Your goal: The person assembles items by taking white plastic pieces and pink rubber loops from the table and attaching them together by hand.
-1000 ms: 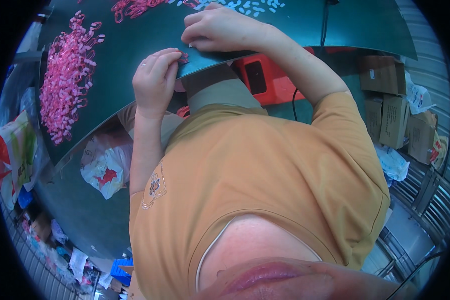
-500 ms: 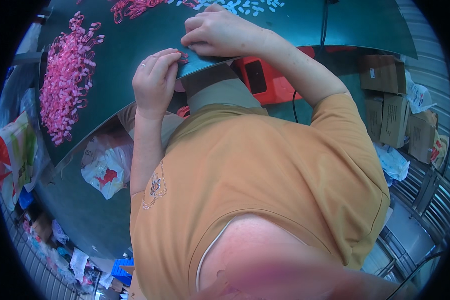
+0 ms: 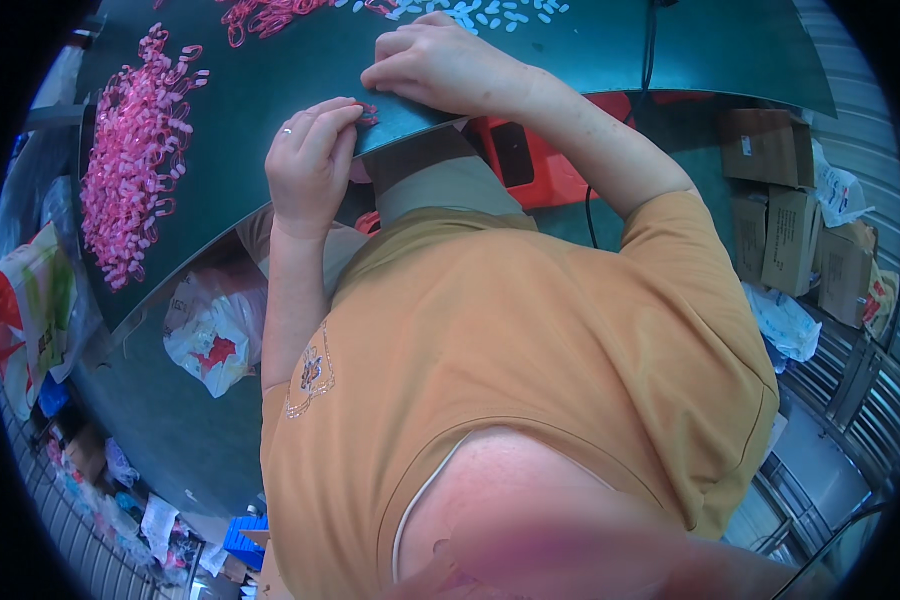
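Note:
My left hand (image 3: 310,160), with a ring on one finger, is closed at the near edge of the dark green table (image 3: 490,75). Between its thumb and fingertips it pinches a small pink-red loop (image 3: 369,114), mostly covered by the fingers. Just beyond and to the right is my right hand (image 3: 440,65), its fingers curled in and pressed together low over the tabletop. Whatever they hold, if anything, is hidden. Small white oval pieces (image 3: 510,17) lie scattered behind it at the far side.
At the left is a big heap of pink loops with pale tabs (image 3: 135,165). More red-pink loops (image 3: 265,15) lie at the far edge. A black cable (image 3: 649,50) crosses the table at right. Below are a red plastic item (image 3: 550,170), a plastic bag (image 3: 215,330) and cardboard boxes (image 3: 770,150).
My right hand has shifted very slightly right and toward me, still curled. The left hand keeps its pinch on the pink-red loop and has hardly moved.

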The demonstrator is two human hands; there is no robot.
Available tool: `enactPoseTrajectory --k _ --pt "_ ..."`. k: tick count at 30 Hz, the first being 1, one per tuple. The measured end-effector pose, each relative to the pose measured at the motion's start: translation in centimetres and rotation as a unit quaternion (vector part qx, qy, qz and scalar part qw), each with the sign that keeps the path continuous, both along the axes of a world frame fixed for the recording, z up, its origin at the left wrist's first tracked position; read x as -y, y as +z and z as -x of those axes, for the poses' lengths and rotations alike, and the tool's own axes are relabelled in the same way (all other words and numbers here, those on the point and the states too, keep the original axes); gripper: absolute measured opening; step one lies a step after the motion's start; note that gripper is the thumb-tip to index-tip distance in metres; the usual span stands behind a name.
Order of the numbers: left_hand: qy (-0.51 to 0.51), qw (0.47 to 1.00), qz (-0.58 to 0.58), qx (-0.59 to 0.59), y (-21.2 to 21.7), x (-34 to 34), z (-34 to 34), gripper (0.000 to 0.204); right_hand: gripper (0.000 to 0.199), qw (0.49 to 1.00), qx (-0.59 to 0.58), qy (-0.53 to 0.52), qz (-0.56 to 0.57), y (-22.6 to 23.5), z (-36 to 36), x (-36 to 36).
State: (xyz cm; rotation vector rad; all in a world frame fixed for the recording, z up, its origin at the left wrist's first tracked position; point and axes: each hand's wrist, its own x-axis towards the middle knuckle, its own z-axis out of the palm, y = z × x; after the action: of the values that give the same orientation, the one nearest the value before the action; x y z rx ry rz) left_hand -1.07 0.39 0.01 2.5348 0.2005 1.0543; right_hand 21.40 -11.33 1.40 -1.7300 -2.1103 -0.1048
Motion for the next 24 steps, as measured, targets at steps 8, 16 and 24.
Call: enactPoseTrajectory --k 8,16,24 --pt "0.0 1.0 -0.018 0.009 0.2 0.2 -0.2 0.021 0.018 0.999 0.002 -0.048 0.003 -0.3 0.5 -0.5" --pt "0.005 1.0 -0.016 0.016 -0.2 0.2 -0.1 0.022 0.022 0.996 0.026 -0.082 0.011 -0.3 0.5 -1.0" --pt "0.004 1.0 -0.009 0.02 -0.2 0.1 0.0 0.021 0.021 0.998 -0.057 -0.026 0.007 1.0 0.4 -0.4"
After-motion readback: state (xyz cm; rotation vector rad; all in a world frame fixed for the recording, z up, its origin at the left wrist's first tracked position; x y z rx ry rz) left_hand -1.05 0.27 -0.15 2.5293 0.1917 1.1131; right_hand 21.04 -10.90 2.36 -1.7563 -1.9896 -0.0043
